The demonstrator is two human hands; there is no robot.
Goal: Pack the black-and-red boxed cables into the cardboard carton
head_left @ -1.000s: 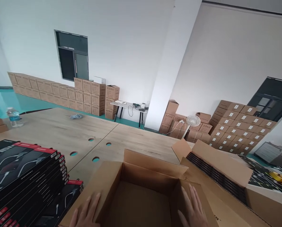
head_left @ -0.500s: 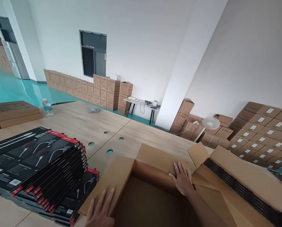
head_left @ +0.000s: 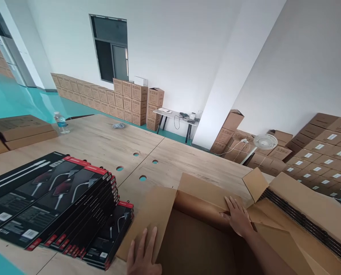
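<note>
An open cardboard box [head_left: 147,210] stands at the table's near side, its flaps folded outward and its visible inside bare. My left hand [head_left: 144,252] lies with fingers spread on the left flap. My right hand [head_left: 237,215] rests on the far flap near the box's right corner, fingers stretched out. Left of the box are stacks of flat black and red retail packages [head_left: 81,191] printed with cables. To the right, a second open carton [head_left: 310,194] holds a tight row of black packages.
The wooden table [head_left: 182,152] has several round holes. A water bottle [head_left: 61,123], flat cartons [head_left: 24,128] and a small plastic bag [head_left: 118,125] lie farther back. Beyond are a white fan [head_left: 264,141], a side table [head_left: 176,116] and stacked cartons [head_left: 124,99].
The view has shifted, so the table, boxes and packages appear farther right. Both hands keep their places on the box flaps.
</note>
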